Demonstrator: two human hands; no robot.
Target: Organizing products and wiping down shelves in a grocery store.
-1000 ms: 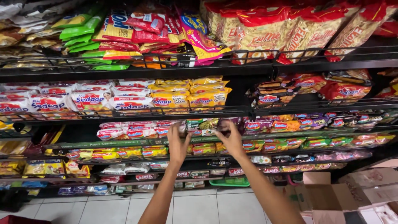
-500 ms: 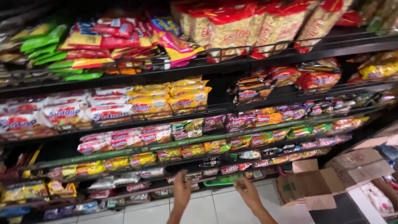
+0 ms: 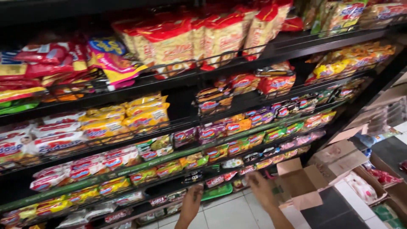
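- Standing open on the floor at about 4 o'clock, a brown cardboard box (image 3: 316, 178) has its flaps spread out; what is inside it is hidden from this view.
- More open cartons (image 3: 373, 178) at 3 to 4 o'clock hold white and red packets.
- The tall dark shelf rack (image 3: 237, 68) fills the view from 9 to 2 o'clock, and its wire tiers are full: big red and yellow bags (image 3: 199, 38) on top at 12 o'clock, yellow noodle packets (image 3: 127, 116) at 9 o'clock, and small mixed packets (image 3: 237, 146) in the lower rows near the centre.
- The left hand (image 3: 191, 203) is at 6 o'clock, low before the bottom tier, with the fingers pointing up; it looks open and holds nothing.
- The right hand (image 3: 259, 191) is at about 5 o'clock, just beside the box flap and near the bottom packets; it is blurred, but the fingers seem loose and empty.
- Both hands are apart from the packets, not touching them.
- A green tray (image 3: 218, 191) lies between the hands under the lowest shelf edge.
- The white tiled floor (image 3: 229, 214) shows between the two forearms, and the cartons close the right side.
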